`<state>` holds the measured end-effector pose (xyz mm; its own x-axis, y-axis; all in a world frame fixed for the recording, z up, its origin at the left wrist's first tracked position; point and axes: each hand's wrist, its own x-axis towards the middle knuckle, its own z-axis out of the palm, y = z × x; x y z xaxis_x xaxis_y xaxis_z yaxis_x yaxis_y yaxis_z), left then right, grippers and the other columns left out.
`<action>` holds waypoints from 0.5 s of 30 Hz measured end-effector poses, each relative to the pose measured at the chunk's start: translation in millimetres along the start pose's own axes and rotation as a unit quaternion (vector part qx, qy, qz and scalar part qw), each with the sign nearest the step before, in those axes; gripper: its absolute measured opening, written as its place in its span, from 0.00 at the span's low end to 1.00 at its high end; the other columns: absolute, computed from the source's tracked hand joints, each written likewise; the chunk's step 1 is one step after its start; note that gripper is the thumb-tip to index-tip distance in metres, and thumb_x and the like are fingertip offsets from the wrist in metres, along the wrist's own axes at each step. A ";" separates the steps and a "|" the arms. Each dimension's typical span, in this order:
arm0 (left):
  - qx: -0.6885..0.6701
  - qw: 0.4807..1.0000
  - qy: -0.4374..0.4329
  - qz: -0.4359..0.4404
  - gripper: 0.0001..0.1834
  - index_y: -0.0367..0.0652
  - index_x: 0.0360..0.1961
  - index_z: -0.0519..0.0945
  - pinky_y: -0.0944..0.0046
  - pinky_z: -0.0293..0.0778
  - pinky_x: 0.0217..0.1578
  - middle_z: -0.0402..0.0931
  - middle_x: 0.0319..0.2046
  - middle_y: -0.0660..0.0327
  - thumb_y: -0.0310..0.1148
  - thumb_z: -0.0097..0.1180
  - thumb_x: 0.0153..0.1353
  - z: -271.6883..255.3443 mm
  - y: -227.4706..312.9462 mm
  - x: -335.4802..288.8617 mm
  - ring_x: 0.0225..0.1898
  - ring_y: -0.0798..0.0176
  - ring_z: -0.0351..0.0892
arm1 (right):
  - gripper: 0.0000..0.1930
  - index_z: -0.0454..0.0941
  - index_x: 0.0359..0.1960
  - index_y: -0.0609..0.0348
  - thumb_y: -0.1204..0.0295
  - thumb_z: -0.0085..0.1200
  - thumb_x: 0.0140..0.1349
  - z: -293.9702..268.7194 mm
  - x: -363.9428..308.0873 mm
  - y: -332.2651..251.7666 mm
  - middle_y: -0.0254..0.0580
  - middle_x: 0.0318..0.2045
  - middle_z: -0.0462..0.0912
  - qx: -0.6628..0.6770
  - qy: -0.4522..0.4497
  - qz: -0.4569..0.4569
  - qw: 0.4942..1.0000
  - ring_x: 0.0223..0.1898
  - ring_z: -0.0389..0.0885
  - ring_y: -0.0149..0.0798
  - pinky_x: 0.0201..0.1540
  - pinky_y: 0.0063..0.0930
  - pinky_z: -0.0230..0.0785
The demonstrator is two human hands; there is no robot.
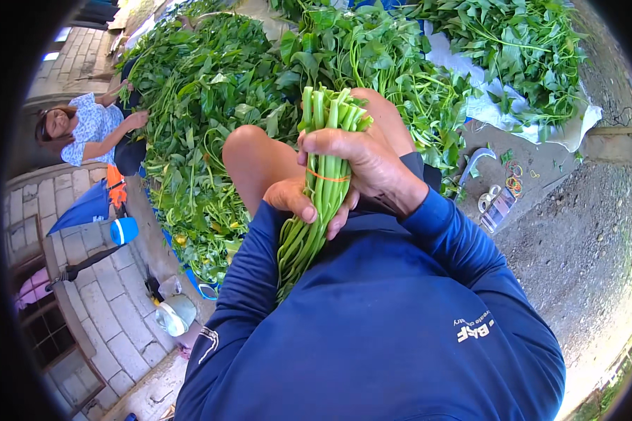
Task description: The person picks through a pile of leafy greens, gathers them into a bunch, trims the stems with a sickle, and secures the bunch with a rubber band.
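A bundle of long green leafy-vegetable stems (pixel 324 112) stands in front of my body, cut ends up and the rest hanging toward my lap. An orange rubber band (pixel 328 176) goes round it near the middle. My right hand (pixel 372 165) is closed round the upper part, its thumb lying across the stems just under the cut ends. Lower down on the left side, my left hand (pixel 292 198) grips the same bundle, thumb over the stems below the band. The bundle's leafy end is hidden by my sleeve and shirt.
Large heaps of leafy greens (pixel 211 105) lie ahead, more on a white sheet (pixel 481 105) at far right. A sickle (pixel 474 165), loose rubber bands (pixel 514 184) and a white roll (pixel 489 198) lie on the right. Another person (pixel 98 130) handles greens at left, near a blue container (pixel 123 231).
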<state>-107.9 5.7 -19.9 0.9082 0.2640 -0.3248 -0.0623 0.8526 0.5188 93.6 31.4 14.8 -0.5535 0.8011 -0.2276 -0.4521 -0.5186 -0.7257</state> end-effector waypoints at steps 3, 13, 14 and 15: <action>0.037 0.993 0.070 0.090 0.48 0.28 0.61 0.71 0.56 0.81 0.46 0.83 0.41 0.48 0.47 0.79 0.44 22.3 15.3 -1.7 0.43 0.53 0.86 | 0.14 0.82 0.42 0.62 0.66 0.70 0.63 -4.3 9.2 2.8 0.39 0.30 0.85 0.078 0.033 -0.073 0.994 0.29 0.84 0.30 0.30 0.26 0.79; 0.124 0.930 0.263 0.223 0.40 0.37 0.58 0.75 0.53 0.84 0.41 0.84 0.37 0.52 0.37 0.79 0.43 44.9 36.4 -98.6 0.38 0.54 0.87 | 0.43 0.60 0.76 0.71 0.53 0.64 0.70 -14.2 21.9 -29.2 0.59 0.67 0.76 -0.193 -0.036 -0.107 0.975 0.69 0.76 0.49 0.68 0.39 0.72; 0.134 0.922 0.275 0.237 0.40 0.37 0.58 0.75 0.53 0.84 0.41 0.84 0.37 0.52 0.37 0.79 0.43 48.9 42.4 -111.3 0.38 0.54 0.87 | 0.44 0.59 0.77 0.71 0.56 0.67 0.69 1.9 20.4 -35.0 0.59 0.69 0.74 -0.225 -0.094 -0.076 0.967 0.70 0.74 0.49 0.70 0.42 0.68; 0.144 0.915 0.263 0.269 0.41 0.36 0.58 0.75 0.53 0.84 0.41 0.84 0.37 0.52 0.39 0.79 0.43 50.5 49.5 -119.8 0.38 0.53 0.87 | 0.47 0.55 0.78 0.69 0.59 0.69 0.67 14.5 21.1 -27.1 0.60 0.70 0.72 -0.194 -0.134 -0.063 0.970 0.70 0.73 0.49 0.72 0.44 0.66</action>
<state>-198.9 -6.6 84.6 0.4475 0.8562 -0.2581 -0.2619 0.4015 0.8776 84.0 58.0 39.1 -0.6961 0.7177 0.0169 -0.2597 -0.2298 -0.9379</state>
